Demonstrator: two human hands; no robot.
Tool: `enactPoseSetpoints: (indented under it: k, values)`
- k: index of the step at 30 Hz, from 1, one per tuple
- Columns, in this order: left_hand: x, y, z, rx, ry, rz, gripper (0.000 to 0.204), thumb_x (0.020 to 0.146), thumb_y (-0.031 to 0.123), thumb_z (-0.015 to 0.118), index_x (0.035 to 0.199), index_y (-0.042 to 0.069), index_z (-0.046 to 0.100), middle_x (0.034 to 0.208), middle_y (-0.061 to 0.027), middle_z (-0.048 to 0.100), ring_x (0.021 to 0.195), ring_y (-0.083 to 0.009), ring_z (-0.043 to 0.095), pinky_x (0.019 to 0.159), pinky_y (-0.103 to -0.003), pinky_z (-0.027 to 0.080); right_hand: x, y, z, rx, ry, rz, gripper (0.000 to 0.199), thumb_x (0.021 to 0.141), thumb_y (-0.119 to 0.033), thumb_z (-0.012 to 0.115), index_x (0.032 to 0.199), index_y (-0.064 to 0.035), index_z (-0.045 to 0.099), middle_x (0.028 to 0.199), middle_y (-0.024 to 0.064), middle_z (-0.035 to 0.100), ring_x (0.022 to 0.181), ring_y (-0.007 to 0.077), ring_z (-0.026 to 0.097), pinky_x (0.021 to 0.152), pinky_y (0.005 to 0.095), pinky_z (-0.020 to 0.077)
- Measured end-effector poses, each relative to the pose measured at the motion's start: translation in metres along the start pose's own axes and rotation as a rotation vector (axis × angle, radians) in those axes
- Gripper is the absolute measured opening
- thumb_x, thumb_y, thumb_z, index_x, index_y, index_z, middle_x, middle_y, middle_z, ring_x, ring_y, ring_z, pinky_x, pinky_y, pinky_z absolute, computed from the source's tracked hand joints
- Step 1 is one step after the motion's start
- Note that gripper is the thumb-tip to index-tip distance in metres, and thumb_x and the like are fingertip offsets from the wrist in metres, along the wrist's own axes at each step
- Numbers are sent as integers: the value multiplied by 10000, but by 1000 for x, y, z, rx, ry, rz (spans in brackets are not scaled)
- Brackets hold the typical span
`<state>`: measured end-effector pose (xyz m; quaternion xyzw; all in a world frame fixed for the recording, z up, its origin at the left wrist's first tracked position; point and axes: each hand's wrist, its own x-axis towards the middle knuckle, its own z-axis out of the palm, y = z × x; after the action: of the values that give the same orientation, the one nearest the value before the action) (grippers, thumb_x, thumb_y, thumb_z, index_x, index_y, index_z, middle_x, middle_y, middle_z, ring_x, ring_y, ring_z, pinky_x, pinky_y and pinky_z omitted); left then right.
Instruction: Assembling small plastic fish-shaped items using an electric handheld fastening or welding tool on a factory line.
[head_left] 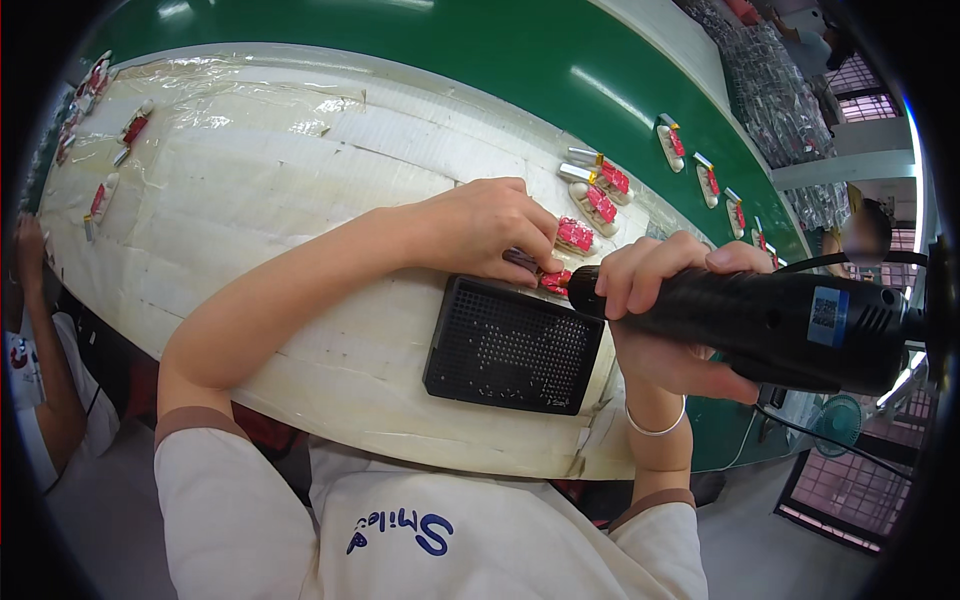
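Observation:
My right hand [655, 275] is wrapped round a black electric screwdriver [765, 315], whose front end points left toward my left hand [490, 228]. The fingers of my left hand pinch a small red part [556, 283] on the table, right at the screwdriver's tip. Part of that piece is hidden by the fingers and the tool. Just below my left hand lies a black perforated tray [436, 350] with small silver screws [515, 345] in its holes. Beyond my hands, a red-and-white assembly [575, 236] lies near others with silver cylinders [577, 173].
A green belt [500, 70] runs along the far side of the pale covered table [300, 190]. More red-and-white assemblies [672, 148] sit on it at the right. Another person's hand [30, 245] shows at the far left, near further assemblies [102, 197]. A black cable [830, 262] trails at the right.

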<state>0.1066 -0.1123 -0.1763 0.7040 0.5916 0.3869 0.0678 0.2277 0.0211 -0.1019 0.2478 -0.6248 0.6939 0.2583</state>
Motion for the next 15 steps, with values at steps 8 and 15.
enactPoseSetpoints:
  k: [8, 15]
  values:
    - [-1, 2, 0, -18, 5, -35, 195, 678, 180, 728, 861, 134, 678, 803, 21, 606, 751, -166, 549, 724, -289, 433, -1, 4, -1, 58, 5, -15, 896, 587, -802, 466, 1078, -65, 333, 631, 117, 482, 482, 216, 496, 474, 331, 465]
    - [0, 1, 4, -29, 24, -26, 174, 670, 161, 725, 829, 123, 667, 775, 16, 597, 745, -165, 552, 720, -286, 428, -2, 7, -1, 157, -11, -39, 922, 551, -768, 552, 1071, -32, 356, 655, 151, 513, 521, 249, 527, 507, 352, 489]
